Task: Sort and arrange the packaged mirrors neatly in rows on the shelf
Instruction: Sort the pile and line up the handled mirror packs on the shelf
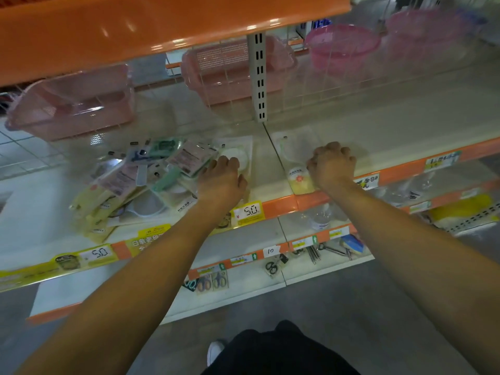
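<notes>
Two hands on shelf (405,125) | L hand (220,180) flat on mirror pack (238,155) | R hand (331,165) grips pack (297,169), part hidden | pile (130,182) blurry

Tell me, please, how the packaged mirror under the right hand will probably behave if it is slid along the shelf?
The packaged mirror lies flat in glossy film on a smooth shelf, so it probably slides easily. It looks thin, likely light. Mirror glass may crack under the right hand.

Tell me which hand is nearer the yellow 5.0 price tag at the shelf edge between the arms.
Left. The left hand rests on a packaged mirror just above and left of the price tag; the right hand is farther off to its right, on another package.
</notes>
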The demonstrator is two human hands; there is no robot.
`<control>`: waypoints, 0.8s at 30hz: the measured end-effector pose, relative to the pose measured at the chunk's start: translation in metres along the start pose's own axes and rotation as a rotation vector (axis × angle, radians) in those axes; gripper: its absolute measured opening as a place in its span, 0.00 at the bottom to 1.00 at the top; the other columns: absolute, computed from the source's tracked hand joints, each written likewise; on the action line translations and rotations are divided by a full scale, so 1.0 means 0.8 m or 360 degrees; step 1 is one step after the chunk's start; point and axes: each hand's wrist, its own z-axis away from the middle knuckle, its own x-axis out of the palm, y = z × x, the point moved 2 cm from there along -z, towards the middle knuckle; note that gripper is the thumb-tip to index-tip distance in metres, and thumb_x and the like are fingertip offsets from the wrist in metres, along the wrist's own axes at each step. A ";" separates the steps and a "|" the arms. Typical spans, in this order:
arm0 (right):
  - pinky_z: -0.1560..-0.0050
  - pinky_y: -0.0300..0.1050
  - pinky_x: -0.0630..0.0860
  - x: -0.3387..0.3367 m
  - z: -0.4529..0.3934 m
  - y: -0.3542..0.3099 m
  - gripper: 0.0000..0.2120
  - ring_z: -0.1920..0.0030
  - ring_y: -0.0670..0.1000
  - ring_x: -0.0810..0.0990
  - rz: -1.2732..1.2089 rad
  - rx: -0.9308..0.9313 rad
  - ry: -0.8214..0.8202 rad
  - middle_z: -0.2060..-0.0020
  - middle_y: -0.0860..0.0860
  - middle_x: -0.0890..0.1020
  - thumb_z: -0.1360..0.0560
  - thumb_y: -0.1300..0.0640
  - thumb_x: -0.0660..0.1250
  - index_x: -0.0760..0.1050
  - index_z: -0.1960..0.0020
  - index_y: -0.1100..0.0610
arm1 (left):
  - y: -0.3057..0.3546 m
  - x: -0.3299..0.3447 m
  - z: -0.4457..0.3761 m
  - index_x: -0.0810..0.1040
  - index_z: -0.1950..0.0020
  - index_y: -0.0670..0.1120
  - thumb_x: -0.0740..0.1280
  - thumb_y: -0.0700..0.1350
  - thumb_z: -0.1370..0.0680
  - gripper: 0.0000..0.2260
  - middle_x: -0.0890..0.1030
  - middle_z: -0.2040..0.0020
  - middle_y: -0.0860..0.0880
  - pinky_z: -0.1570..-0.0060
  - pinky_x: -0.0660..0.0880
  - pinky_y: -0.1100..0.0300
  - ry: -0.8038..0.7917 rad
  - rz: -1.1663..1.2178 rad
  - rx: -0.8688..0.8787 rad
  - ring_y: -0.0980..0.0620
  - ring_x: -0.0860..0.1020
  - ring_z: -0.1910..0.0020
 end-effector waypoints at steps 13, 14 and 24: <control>0.39 0.55 0.64 -0.002 -0.018 -0.024 0.34 0.35 0.60 0.65 0.0320 0.0006 -0.0324 0.37 0.56 0.70 0.25 0.32 0.56 0.68 0.32 0.57 | -0.023 -0.016 0.002 0.75 0.42 0.43 0.62 0.50 0.23 0.15 0.77 0.45 0.43 0.51 0.73 0.50 0.0052 0.0016 -0.0025 0.41 0.75 0.46; 0.38 0.55 0.64 -0.003 -0.017 -0.025 0.34 0.34 0.60 0.65 0.0322 0.0034 -0.0340 0.36 0.56 0.70 0.24 0.32 0.56 0.68 0.32 0.58 | -0.022 -0.016 0.003 0.75 0.41 0.43 0.62 0.50 0.23 0.15 0.77 0.45 0.43 0.51 0.73 0.50 0.0049 0.0013 -0.0022 0.41 0.75 0.46; 0.39 0.52 0.70 -0.018 0.036 -0.163 0.22 0.36 0.60 0.69 -0.0516 -0.0458 -0.0073 0.36 0.56 0.71 0.22 0.47 0.63 0.69 0.32 0.56 | -0.084 -0.025 0.024 0.74 0.40 0.43 0.62 0.51 0.23 0.16 0.76 0.44 0.42 0.52 0.71 0.49 0.0077 -0.0054 -0.0160 0.40 0.75 0.45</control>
